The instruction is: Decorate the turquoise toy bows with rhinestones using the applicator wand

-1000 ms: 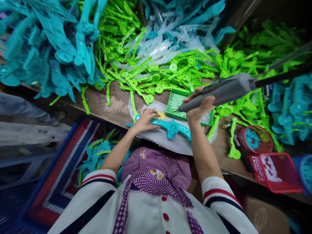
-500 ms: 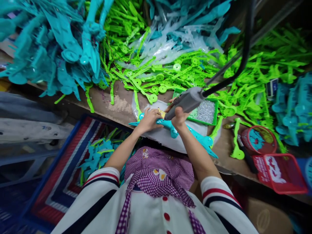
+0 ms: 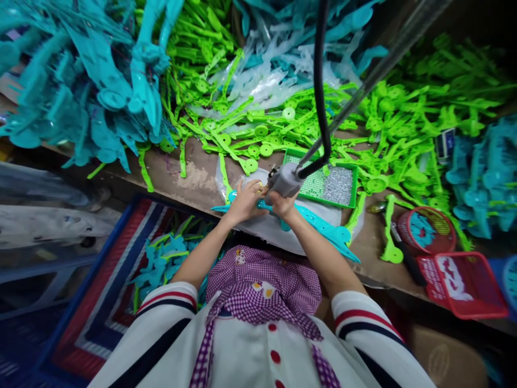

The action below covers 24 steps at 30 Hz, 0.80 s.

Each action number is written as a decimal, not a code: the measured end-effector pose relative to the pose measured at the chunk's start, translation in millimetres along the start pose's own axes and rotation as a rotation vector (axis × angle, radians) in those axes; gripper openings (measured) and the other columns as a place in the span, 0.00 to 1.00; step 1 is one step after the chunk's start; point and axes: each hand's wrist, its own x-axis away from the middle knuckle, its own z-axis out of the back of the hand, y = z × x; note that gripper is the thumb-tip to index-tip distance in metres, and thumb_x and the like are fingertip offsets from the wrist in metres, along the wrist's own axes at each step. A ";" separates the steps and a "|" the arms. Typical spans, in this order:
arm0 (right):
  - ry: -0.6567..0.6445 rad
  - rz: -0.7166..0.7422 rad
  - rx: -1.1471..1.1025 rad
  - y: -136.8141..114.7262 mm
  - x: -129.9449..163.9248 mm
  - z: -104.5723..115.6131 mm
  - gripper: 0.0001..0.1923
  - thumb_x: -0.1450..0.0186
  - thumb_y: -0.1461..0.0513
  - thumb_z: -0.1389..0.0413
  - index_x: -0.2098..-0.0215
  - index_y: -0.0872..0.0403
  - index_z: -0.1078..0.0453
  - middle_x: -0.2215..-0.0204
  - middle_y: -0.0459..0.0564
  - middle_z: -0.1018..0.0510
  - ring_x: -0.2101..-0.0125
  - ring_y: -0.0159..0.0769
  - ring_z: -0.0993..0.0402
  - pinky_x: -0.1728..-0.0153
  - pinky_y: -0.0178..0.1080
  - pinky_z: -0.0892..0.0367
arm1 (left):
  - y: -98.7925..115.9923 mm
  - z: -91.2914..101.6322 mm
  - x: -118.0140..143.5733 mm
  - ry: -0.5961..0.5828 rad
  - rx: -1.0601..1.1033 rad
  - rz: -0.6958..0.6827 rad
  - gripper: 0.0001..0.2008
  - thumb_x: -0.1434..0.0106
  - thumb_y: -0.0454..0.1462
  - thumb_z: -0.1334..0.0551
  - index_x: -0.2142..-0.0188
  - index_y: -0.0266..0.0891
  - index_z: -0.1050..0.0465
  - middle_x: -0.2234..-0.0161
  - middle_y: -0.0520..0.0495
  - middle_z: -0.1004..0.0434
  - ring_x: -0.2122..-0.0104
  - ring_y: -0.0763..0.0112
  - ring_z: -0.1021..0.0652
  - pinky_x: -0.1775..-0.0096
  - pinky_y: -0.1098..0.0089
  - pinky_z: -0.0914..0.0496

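Observation:
My right hand (image 3: 283, 205) is wrapped round a grey electric screwdriver (image 3: 287, 178), which now stands almost upright, its tip hidden behind my fingers. Beneath it, a long turquoise plastic part (image 3: 319, 222) lies across a white sheet (image 3: 269, 231) on the bench. My left hand (image 3: 244, 202) presses that part from its left end, with fingers curled over it close to the screwdriver. A bit of yellow shows between my hands, too small to name. Just behind my right hand sits a green tray (image 3: 356, 186) of small silvery screws.
Lime-green plastic arms (image 3: 291, 116) are heaped along the back, with turquoise parts (image 3: 109, 91) piled at left. A red basket (image 3: 428, 249) and red tray (image 3: 504, 302) stand right. A striped crate (image 3: 100, 302) is low at left. A black cable (image 3: 321, 70) hangs overhead.
The screwdriver has tilted more upright and shifted slightly left with my right hand, and its cable has swung left. My left hand stays on the turquoise part.

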 end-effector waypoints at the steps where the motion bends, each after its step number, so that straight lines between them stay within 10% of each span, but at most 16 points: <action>1: 0.021 -0.015 -0.002 -0.8 -1.7 -0.5 0.29 0.52 0.35 0.37 0.75 0.50 0.32 0.83 0.40 0.31 0.83 0.32 0.33 0.81 0.39 0.34 | -0.2 0.1 -0.2 -0.003 0.002 -0.001 0.18 0.43 0.42 0.27 0.53 0.43 0.21 0.46 0.40 0.24 0.37 0.44 0.33 0.33 0.37 0.54; 12: 0.344 0.040 0.000 -83.9 -27.7 41.7 0.31 0.47 0.32 0.43 0.69 0.50 0.31 0.79 0.41 0.28 0.86 0.30 0.31 0.87 0.34 0.38 | 0.2 2.3 1.2 -0.018 0.034 -0.024 0.17 0.45 0.43 0.25 0.56 0.45 0.19 0.46 0.43 0.23 0.33 0.45 0.37 0.33 0.34 0.58; 18: 0.534 0.094 0.104 -66.0 -49.9 76.1 0.31 0.43 0.32 0.46 0.69 0.50 0.32 0.79 0.41 0.30 0.87 0.28 0.33 0.87 0.34 0.39 | -1.0 4.4 0.4 -0.028 0.049 -0.022 0.18 0.45 0.44 0.25 0.55 0.46 0.19 0.46 0.43 0.22 0.34 0.46 0.36 0.34 0.34 0.57; 24: 0.333 0.033 0.261 -22.7 -74.5 78.9 0.33 0.39 0.31 0.53 0.68 0.50 0.30 0.81 0.41 0.34 0.83 0.30 0.30 0.81 0.36 0.33 | -1.5 3.3 -0.9 -0.037 0.057 -0.024 0.17 0.43 0.44 0.27 0.54 0.49 0.19 0.46 0.44 0.22 0.34 0.47 0.36 0.34 0.34 0.59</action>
